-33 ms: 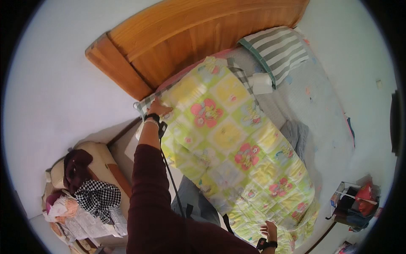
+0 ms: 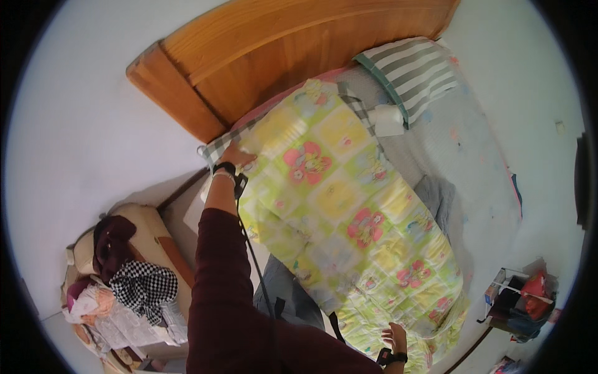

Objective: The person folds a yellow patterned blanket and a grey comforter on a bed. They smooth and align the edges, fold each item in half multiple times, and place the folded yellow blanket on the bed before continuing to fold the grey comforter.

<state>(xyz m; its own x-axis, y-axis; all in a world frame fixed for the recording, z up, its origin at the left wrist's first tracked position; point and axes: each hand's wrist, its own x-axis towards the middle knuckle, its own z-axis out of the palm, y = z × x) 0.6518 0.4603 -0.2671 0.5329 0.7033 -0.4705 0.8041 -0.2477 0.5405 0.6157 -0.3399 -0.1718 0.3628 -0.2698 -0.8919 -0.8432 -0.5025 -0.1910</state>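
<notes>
Touching the quilt (image 2: 336, 199) at its upper-left edge, the left hand (image 2: 234, 157) hides whether its fingers grip; the right hand (image 2: 394, 338), near the lower end, has fingers half-curled, slightly apart. A white-framed rack (image 2: 514, 272) holds a red item (image 2: 537, 292). Yellow-green with pink flowers, the quilt lies slantwise across the bed (image 2: 479, 156), rumpled below.

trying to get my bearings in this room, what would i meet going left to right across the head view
Black-and-white checkered cloth → left hand → yellow-green flowered quilt → red item → dark object at the right edge.
</notes>
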